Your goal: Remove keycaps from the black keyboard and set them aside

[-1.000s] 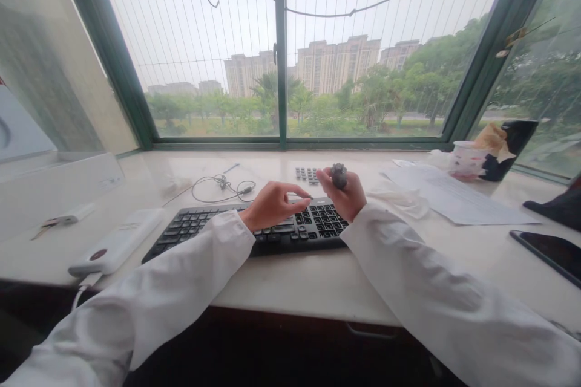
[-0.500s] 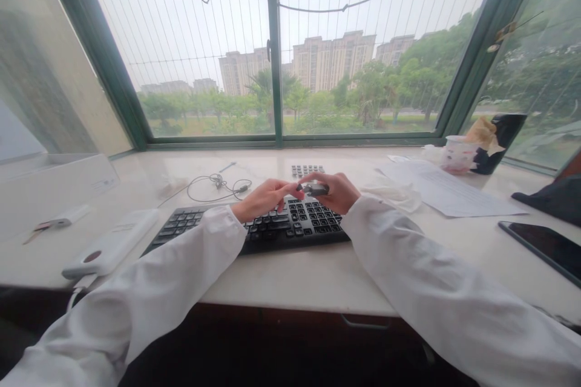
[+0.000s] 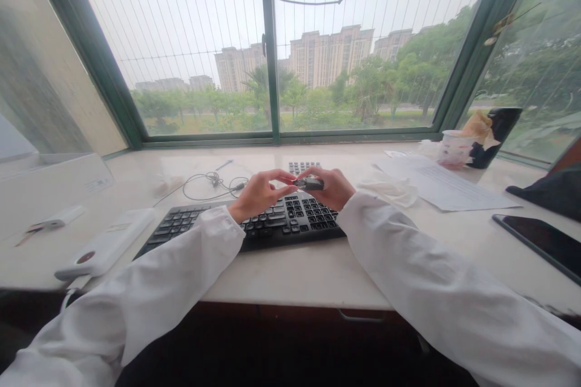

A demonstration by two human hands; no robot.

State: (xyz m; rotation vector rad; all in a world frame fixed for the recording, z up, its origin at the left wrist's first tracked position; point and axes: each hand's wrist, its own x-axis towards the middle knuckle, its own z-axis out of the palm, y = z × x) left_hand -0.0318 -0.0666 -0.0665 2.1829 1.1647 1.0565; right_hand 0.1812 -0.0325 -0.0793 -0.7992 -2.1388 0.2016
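Observation:
My left hand point(image 3: 259, 195) and my right hand point(image 3: 329, 188) meet in the air above a black keyboard point(image 3: 290, 221). Between them is a small dark grey object point(image 3: 308, 182), lying roughly sideways. My right fingers wrap around most of it, and my left fingertips pinch its left end. Its exact form is partly hidden by my fingers. White sleeves cover both forearms.
On the white sill are a separate black keypad point(image 3: 304, 166), a thin earphone cable point(image 3: 209, 184), a white power bank point(image 3: 104, 242), a crumpled tissue point(image 3: 388, 190), printed papers point(image 3: 445, 187), a black phone point(image 3: 535, 239) and a paper cup point(image 3: 454, 148). A green-framed window stands behind.
The grey knobbly object held up in my right hand a second ago now lies sideways between both hands. My hands have come together, and the view has tilted slightly.

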